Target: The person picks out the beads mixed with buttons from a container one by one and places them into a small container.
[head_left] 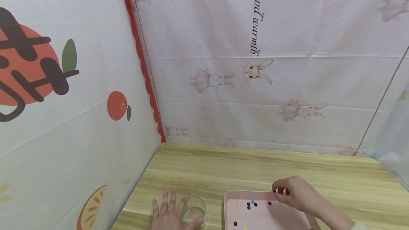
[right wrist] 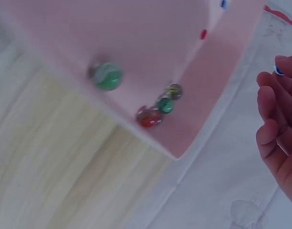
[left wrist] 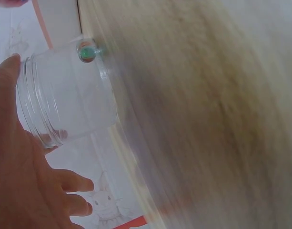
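Note:
In the head view my left hand (head_left: 170, 215) is at a clear glass jar (head_left: 194, 211) on the table, thumb and index finger on either side of its rim. The other left fingers are spread. A green marble (left wrist: 87, 53) lies inside the jar near its bottom. My right hand (head_left: 297, 193) is above the far edge of a pink tray (head_left: 227, 208), pinching a small blue marble (right wrist: 278, 70) between thumb and index finger; most of it is hidden.
Small flat discs, seemingly buttons, lie in the tray, among them a red one (head_left: 270, 203) and a black one (head_left: 235, 223). A large green marble (right wrist: 107, 76) and several smaller marbles (right wrist: 165, 104) sit near a tray corner. Printed cloth walls (head_left: 223, 123) border the wooden table (head_left: 191, 166).

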